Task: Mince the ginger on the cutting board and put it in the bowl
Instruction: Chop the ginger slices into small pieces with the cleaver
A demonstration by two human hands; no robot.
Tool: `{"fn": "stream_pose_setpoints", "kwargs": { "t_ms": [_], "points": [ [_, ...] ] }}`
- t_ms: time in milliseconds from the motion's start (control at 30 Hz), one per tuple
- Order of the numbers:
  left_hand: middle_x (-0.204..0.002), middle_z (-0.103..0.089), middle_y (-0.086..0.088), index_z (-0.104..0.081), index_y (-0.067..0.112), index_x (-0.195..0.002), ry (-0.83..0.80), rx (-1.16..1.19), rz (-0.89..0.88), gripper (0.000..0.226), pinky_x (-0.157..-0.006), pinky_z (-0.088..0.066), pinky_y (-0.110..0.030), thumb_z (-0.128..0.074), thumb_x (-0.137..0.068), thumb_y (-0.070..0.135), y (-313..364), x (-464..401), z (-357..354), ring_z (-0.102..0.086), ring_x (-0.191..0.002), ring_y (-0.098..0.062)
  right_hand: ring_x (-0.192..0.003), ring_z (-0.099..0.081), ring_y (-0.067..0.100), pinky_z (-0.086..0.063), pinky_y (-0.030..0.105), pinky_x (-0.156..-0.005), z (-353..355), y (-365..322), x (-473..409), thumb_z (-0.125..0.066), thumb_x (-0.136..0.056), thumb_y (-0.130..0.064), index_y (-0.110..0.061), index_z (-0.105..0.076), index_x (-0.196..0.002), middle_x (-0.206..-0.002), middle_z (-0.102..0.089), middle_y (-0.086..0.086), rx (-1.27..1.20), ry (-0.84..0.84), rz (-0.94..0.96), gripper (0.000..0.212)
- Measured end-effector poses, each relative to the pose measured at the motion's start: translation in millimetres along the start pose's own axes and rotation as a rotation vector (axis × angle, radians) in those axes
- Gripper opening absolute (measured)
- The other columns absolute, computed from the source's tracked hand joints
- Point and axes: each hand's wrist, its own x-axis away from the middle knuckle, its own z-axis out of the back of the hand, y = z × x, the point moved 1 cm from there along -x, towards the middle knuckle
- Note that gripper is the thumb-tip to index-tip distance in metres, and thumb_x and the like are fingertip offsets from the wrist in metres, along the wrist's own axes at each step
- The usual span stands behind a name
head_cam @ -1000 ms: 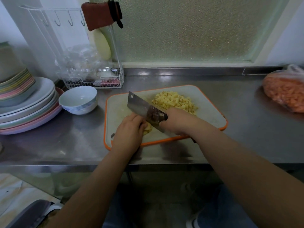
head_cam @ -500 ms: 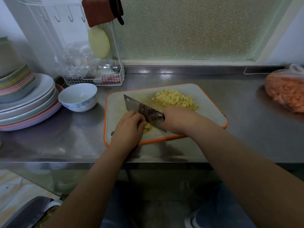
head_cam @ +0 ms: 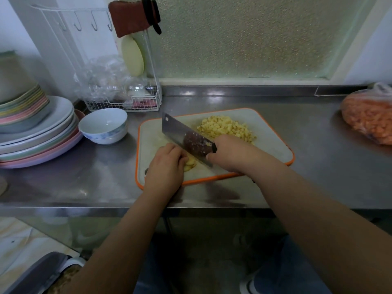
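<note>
The left hand [head_cam: 165, 164] sits low in the middle of the frame, fingers curled down over a few ginger slices [head_cam: 191, 163] at the near edge of the cutting board [head_cam: 273, 145], pinning them there. Just right of it, the right hand [head_cam: 229, 153] is wrapped around the handle of a cleaver [head_cam: 182, 134], whose blade slants toward the upper left with its edge beside the slices. Farther back on the board, right of the blade, lies a heap of minced ginger [head_cam: 226, 128]. Left of the board on the steel counter [head_cam: 318, 166] stands a white bowl [head_cam: 104, 126], nothing visible inside. Beyond it at the left edge rises a stack of plates [head_cam: 38, 145]. A wire rack [head_cam: 125, 102] holding clear plastic stands behind the bowl. At far right, a plastic bag [head_cam: 369, 115] holds orange pieces.
</note>
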Motion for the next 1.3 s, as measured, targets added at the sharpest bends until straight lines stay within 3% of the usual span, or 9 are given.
{"fn": "stream_pose_setpoints", "kwargs": {
  "t_ms": [133,433,600,733,933,1100,1300],
  "points": [
    [-0.086,-0.055,-0.002,-0.059,0.014,-0.082,-0.010,0.006,0.013,0.006,-0.068,-0.042,-0.033,-0.064,-0.086,0.015,-1,0,0,-0.051,-0.083,-0.023,-0.072,-0.050,0.022,-0.035,0.028,-0.053,0,-9,5,-0.053,-0.093,-0.028,-0.013,-0.055,-0.090,-0.070,-0.045,0.001,0.119,-0.021,0.043,0.015],
    [-0.084,-0.047,0.005,-0.061,0.015,-0.083,-0.037,0.006,0.040,0.005,-0.068,-0.033,-0.027,-0.064,-0.087,0.016,-1,0,1,-0.048,-0.081,-0.017,-0.073,-0.049,0.023,-0.039,0.029,-0.063,-23,-18,-14,-0.051,-0.093,-0.021,-0.011,-0.063,-0.102,-0.078,-0.053,0.002,0.157,-0.012,0.006,0.018],
    [-0.083,-0.052,0.002,-0.055,0.019,-0.078,-0.031,0.027,0.089,0.013,-0.067,-0.036,-0.030,-0.064,-0.086,0.017,1,3,4,-0.051,-0.082,-0.019,-0.060,-0.050,0.019,-0.035,0.024,-0.049,-12,-5,-8,-0.058,-0.090,-0.023,-0.014,-0.059,-0.089,-0.067,-0.052,0.002,-0.076,-0.042,-0.012,0.009],
    [-0.085,-0.049,0.003,-0.055,0.017,-0.080,-0.017,0.007,0.074,0.011,-0.067,-0.034,-0.028,-0.063,-0.086,0.014,-1,5,4,-0.050,-0.083,-0.018,-0.062,-0.051,0.021,-0.032,0.024,-0.047,-14,-3,-3,-0.055,-0.090,-0.025,-0.016,-0.052,-0.078,-0.065,-0.049,0.001,-0.068,0.009,-0.012,0.015],
    [-0.087,-0.054,-0.004,-0.059,0.015,-0.082,-0.009,-0.006,0.033,0.007,-0.066,-0.040,-0.032,-0.063,-0.085,0.011,-3,5,2,-0.052,-0.082,-0.023,-0.076,-0.050,0.023,-0.034,0.027,-0.054,-5,-14,7,-0.053,-0.092,-0.028,-0.015,-0.054,-0.088,-0.068,-0.044,0.000,0.080,-0.013,0.043,0.013],
    [-0.085,-0.050,0.003,-0.060,0.016,-0.082,-0.017,-0.001,0.053,0.006,-0.067,-0.031,-0.027,-0.063,-0.086,0.012,-3,3,3,-0.047,-0.079,-0.016,-0.056,-0.047,0.016,-0.033,0.025,-0.045,-3,-21,7,-0.052,-0.094,-0.022,-0.009,-0.061,-0.098,-0.070,-0.049,0.002,0.142,-0.069,-0.004,0.016],
    [-0.083,-0.050,0.003,-0.061,0.016,-0.080,-0.031,0.008,0.079,0.007,-0.065,-0.031,-0.027,-0.065,-0.084,0.011,-4,3,4,-0.047,-0.077,-0.015,-0.081,-0.055,0.027,-0.037,0.026,-0.065,-19,-28,-4,-0.051,-0.095,-0.023,-0.007,-0.064,-0.108,-0.106,-0.064,0.011,0.164,-0.060,0.004,0.024]
  ]
}}
